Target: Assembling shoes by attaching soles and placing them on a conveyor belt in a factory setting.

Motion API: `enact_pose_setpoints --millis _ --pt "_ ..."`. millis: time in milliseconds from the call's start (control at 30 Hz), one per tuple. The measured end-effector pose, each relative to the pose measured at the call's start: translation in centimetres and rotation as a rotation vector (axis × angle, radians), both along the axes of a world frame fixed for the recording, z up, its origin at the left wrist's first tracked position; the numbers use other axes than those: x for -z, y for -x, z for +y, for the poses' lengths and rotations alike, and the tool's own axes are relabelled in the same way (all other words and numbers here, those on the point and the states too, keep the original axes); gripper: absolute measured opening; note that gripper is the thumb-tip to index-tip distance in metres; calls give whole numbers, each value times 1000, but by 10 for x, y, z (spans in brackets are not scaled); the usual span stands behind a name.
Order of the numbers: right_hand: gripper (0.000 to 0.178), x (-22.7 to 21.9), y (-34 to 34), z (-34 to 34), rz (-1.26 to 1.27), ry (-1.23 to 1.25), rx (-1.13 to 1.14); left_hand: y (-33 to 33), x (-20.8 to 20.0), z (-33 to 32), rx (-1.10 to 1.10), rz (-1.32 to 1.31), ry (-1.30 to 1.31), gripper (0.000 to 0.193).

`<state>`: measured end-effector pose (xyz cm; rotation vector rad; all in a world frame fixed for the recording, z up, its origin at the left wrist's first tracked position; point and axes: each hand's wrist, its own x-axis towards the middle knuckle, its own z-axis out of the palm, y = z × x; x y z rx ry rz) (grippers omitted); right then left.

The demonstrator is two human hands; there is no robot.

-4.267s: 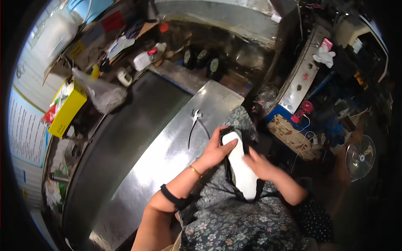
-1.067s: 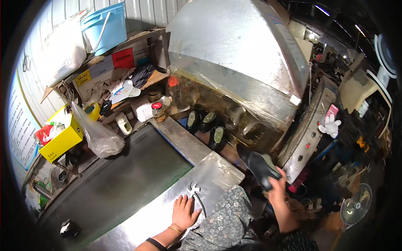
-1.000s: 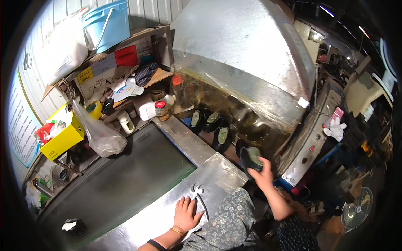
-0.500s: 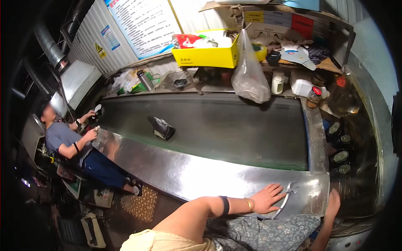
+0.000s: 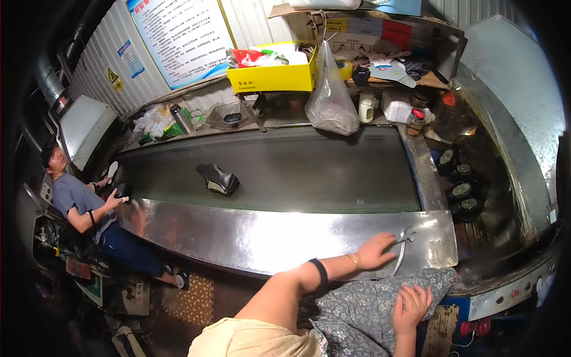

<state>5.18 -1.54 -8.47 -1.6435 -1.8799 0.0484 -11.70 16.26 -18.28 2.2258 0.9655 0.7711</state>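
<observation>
My left hand (image 5: 376, 251) rests on the shiny metal ledge (image 5: 267, 232), fingers stretched toward a pair of pliers (image 5: 407, 239). Its fingertips reach the handle of the pliers, which lie flat with one pale curved handle toward me. Held over my floral apron (image 5: 357, 303), my right hand (image 5: 411, 306) is empty, its fingers loosely bent and apart. Beyond the ledge, a black shoe upper (image 5: 217, 179) lies on the dark conveyor belt (image 5: 321, 172).
At the left, a co-worker (image 5: 83, 196) holds a black shoe piece with a pale sole. Behind the belt are a yellow box (image 5: 270, 77), a hanging plastic bag (image 5: 333, 110) and a red-lidded jar (image 5: 415, 121). Several dark shoes (image 5: 461, 190) stand at the right.
My right hand has come from the ledge's right end back over my apron. My left hand's fingers are less spread. The view has shifted, and the black upper has turned on the belt.
</observation>
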Motion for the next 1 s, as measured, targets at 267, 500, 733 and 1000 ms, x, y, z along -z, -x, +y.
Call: enact_pose_setpoints --millis 267,500,733,1000 --pt "11 5 6 -2 -43 -30 31 223 -9 82 -560 126 -307 32" --pt "10 13 16 11 -115 -21 69 449 -32 98 -983 1150 86 58" --pt "12 4 26 19 -188 -34 36 441 -55 146 -816 1365 368 45" --pt "15 -1 35 28 -256 -58 20 316 -27 215 -669 1156 462 27"
